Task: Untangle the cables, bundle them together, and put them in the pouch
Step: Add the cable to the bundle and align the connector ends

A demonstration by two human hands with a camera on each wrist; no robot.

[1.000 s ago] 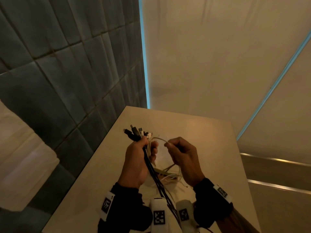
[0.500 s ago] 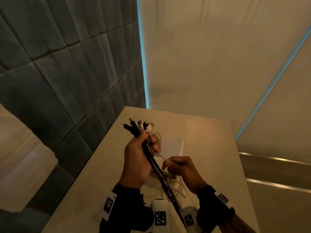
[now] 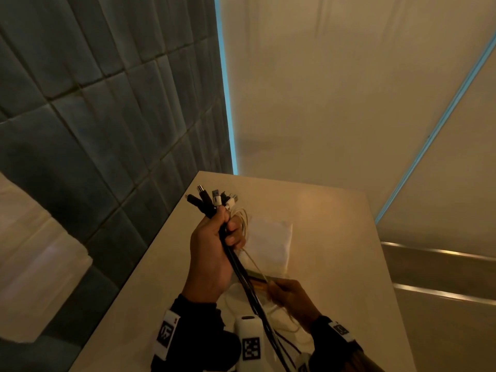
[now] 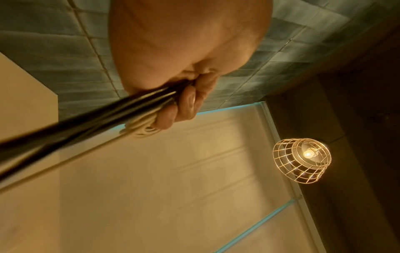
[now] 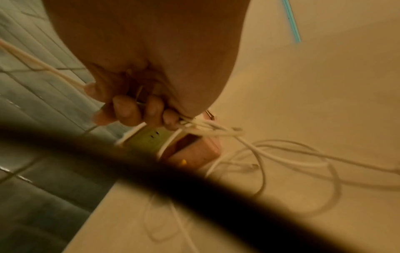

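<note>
My left hand grips a bundle of black and white cables upright above the table, their plugs fanned out over the fist. In the left wrist view the fingers curl round the black cables. Lower and to the right, my right hand pinches a thin white cable that runs taut up to the left hand. Its fingers hold several white strands. A white pouch lies flat on the table behind the hands.
The beige table meets a grey tiled wall on the left. Loose white cable loops lie on it, beside a small green and pink box. A caged lamp hangs overhead.
My right hand has dropped down and toward me, drawing the white cable taut from the left hand. The left hand has risen slightly with the bundle. The pouch has come into view.
</note>
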